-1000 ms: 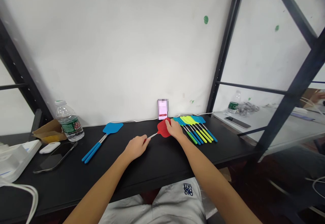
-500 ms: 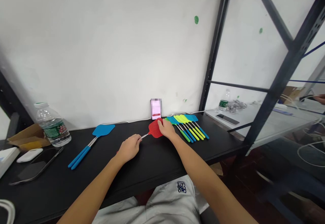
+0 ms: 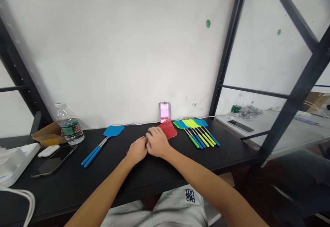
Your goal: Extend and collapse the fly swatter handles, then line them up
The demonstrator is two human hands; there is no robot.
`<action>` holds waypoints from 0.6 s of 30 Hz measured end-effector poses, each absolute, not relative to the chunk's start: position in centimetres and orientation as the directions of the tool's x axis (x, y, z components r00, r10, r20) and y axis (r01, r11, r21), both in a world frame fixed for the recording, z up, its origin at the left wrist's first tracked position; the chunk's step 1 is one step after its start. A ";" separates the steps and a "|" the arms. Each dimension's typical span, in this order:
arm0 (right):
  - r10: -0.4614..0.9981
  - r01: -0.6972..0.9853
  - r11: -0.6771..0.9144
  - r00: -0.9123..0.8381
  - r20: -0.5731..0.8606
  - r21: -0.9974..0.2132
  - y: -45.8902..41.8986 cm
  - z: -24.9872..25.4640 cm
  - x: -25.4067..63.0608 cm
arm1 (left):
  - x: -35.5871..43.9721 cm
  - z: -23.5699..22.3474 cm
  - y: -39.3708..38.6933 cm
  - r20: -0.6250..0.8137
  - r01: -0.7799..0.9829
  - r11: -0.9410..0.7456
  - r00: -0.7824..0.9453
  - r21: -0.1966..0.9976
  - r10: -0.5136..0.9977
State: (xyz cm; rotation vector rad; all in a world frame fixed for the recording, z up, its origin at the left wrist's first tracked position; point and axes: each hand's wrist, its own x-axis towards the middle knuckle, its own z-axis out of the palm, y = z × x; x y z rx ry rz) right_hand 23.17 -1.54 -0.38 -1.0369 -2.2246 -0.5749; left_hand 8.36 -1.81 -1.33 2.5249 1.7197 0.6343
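Note:
A red fly swatter (image 3: 168, 129) is held over the black desk, its mesh head pointing right and away from me. My left hand (image 3: 138, 149) is closed round its shaft, and a bit of red handle end shows past that hand. Right beside it, my right hand (image 3: 157, 142) is closed on the shaft near the head; most of the shaft is hidden by my fingers. To the right lies a fanned row of green, blue and yellow fly swatters (image 3: 198, 133). Two blue fly swatters (image 3: 103, 144) overlap on the desk at left.
A lit phone (image 3: 165, 112) leans against the wall at the back. On the left are a water bottle (image 3: 69, 125), a cardboard box (image 3: 48, 134), a white case (image 3: 48, 151), a dark phone (image 3: 54, 161) and a white cable (image 3: 29, 199). A metal frame post (image 3: 229, 48) rises at right.
My right hand has slid from the swatter's red head down to the shaft, up against my left hand. The camera view has shifted slightly left.

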 end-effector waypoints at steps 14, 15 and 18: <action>0.686 0.828 0.556 -0.501 0.528 0.063 -0.2 -1.3 23.8 | 8.7 -1.0 -2.0 0.287 0.901 -0.365 0.294 0.236 0.912; 0.699 0.836 0.545 -0.493 0.518 0.061 -0.2 -1.3 23.9 | 8.7 -1.0 -2.1 0.278 0.902 -0.366 0.300 0.228 0.913; 0.737 0.861 0.506 -0.467 0.488 0.060 -0.2 -1.4 24.0 | 8.7 -0.9 -2.1 0.264 0.912 -0.364 0.310 0.190 0.913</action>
